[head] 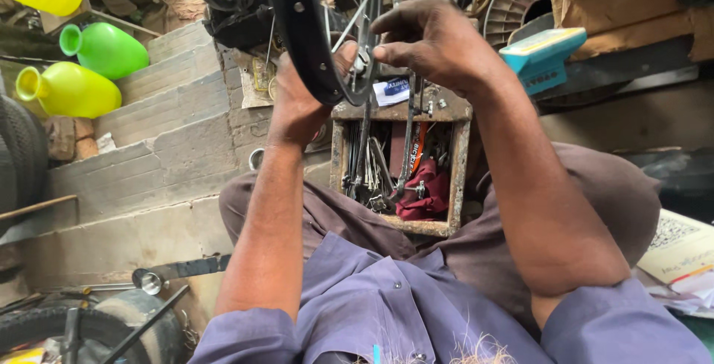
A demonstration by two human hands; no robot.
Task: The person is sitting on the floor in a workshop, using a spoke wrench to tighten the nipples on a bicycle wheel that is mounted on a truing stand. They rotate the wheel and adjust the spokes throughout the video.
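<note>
rim [301, 29]: black metal, smooth, faint sheen
spokes [349, 18]: thin bare metal, shiny
toolbox [460, 167]: worn wood, rough, stained
rag [428, 185]: dark red cloth, matt
jugs [71, 89]: yellow and green plastic, glossy
steps [149, 148]: grey brick, coarse, dusty
shirt [387, 304]: purple cloth, matt

Left hand [297, 100] gripping wheel rim [297, 22], right hand [431, 40] pinching spoke [349, 22]

Grey brick steps [141, 141] left, wooden toolbox [401, 171] w/ tools, daylight.
</note>
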